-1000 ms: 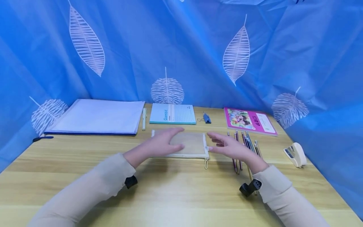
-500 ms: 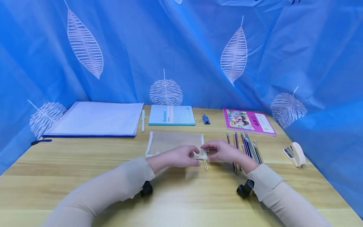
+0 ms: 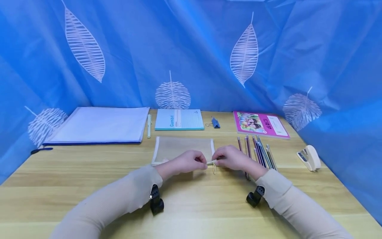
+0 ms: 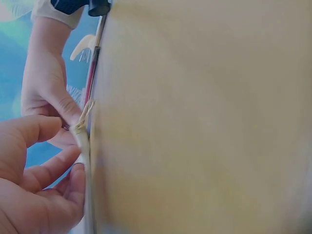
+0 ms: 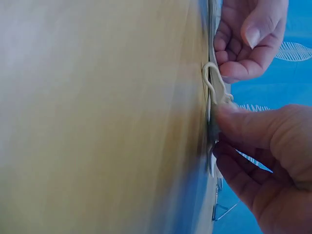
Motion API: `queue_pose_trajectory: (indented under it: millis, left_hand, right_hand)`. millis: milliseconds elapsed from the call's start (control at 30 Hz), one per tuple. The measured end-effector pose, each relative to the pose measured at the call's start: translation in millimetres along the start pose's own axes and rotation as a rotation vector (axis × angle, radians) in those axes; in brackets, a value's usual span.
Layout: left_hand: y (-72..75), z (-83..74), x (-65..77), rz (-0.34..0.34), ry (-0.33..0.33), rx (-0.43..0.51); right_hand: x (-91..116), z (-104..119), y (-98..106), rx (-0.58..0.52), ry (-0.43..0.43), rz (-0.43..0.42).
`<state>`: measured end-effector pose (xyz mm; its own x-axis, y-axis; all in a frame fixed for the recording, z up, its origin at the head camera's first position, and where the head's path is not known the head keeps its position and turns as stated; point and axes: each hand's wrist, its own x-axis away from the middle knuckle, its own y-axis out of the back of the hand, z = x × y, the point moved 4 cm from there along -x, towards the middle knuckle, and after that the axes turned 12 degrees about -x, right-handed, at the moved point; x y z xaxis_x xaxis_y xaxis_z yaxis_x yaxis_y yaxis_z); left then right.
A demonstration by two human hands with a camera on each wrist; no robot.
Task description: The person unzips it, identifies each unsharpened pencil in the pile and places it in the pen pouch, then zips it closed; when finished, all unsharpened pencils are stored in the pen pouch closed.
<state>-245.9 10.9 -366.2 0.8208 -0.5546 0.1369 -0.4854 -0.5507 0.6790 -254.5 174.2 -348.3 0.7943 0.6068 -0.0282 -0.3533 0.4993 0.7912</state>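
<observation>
A flat see-through zip pouch [image 3: 182,147] with white edging lies on the table. My right hand [image 3: 234,157] pinches its near right corner between thumb and fingers, at the end of the zip. From that corner hangs a cream cord loop [image 5: 213,80], also visible in the head view. My left hand [image 3: 189,161] is just left of that corner, its fingers against the zip edge. In the left wrist view the left thumb stands apart from the bent fingers [image 4: 53,168]. The zip slider is hidden by the right thumb.
Several pencils [image 3: 264,156] lie beside my right hand, with a white stapler [image 3: 311,158] farther right. Along the back are a white folder [image 3: 99,124], a pen [image 3: 149,126], a Gambit notebook [image 3: 179,119], a blue binder clip [image 3: 215,122] and a pink booklet [image 3: 261,124].
My left hand has moved right and nearer, from over the pouch to its near right corner. My right hand has closed its fingers on that corner, which now lifts slightly.
</observation>
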Motion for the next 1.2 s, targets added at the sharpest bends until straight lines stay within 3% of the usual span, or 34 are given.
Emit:
queue_pose_trajectory:
  millis: [200,467,733,1000,1133,1200]
  left_hand:
    - [-6.2,1.2,-4.1,-0.084,0.036,0.091]
    - [-8.1,-2.5,-14.6,-0.172,0.105,0.047]
    - [-7.0,-2.0,-24.5,-0.236,0.147,-0.029]
    - [-8.5,-4.3,-31.0,-0.208,0.159,-0.101]
    - [-5.9,0.7,-31.8,-0.229,0.145,-0.083]
    - [-4.3,3.9,-31.7,-0.233,0.137,-0.030]
  right_hand:
    - [0,-9,1,-0.137,-0.179,-0.059]
    - [-6,-21,3,-0.327,-0.370,-0.083]
    - [-11,-23,0,-0.448,-0.406,-0.090]
    - [-9,-23,-1,-0.497,-0.416,-0.105]
    - [-10,-24,-1,-0.507,-0.415,-0.110]
    - [-10,-24,-1,-0.507,-0.415,-0.112]
